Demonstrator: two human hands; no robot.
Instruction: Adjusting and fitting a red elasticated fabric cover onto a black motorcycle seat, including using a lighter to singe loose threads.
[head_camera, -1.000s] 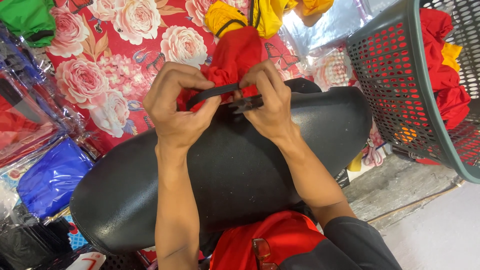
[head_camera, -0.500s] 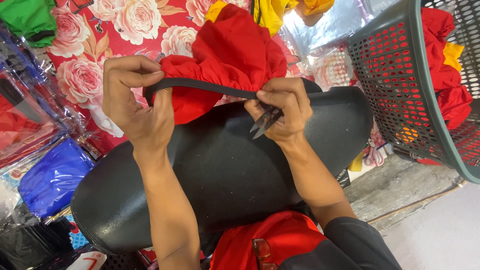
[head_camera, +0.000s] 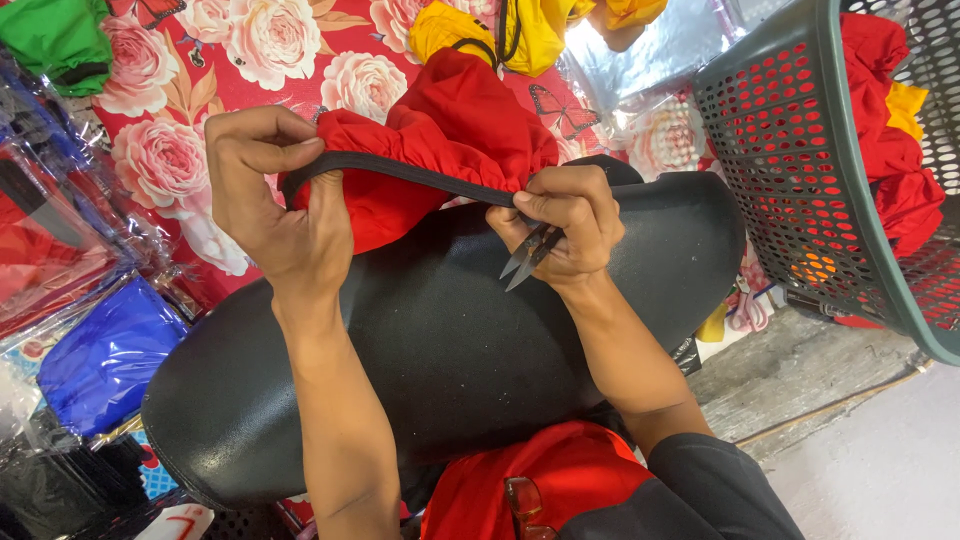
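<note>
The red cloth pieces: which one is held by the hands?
The red cloth with the black band, stretched between left hand and right hand. Other red pieces lie in the basket.

A small garment-finishing workshop is suggested, of the informal, home-run kind. Sewn pieces in red (head_camera: 450, 140), yellow (head_camera: 500, 30) and green (head_camera: 55, 35) are heaped over a rose-printed cloth (head_camera: 170, 150) across the top of the frame, finished items are packed in clear plastic bags (head_camera: 100, 350) at the left, and a perforated plastic basket (head_camera: 800, 150) full of red cloth is seen at the upper right. Thread snips (head_camera: 528, 255) are held at mid-frame above a black padded seat (head_camera: 450, 350), beside a bare concrete floor (head_camera: 800, 370) at the lower right.
</note>
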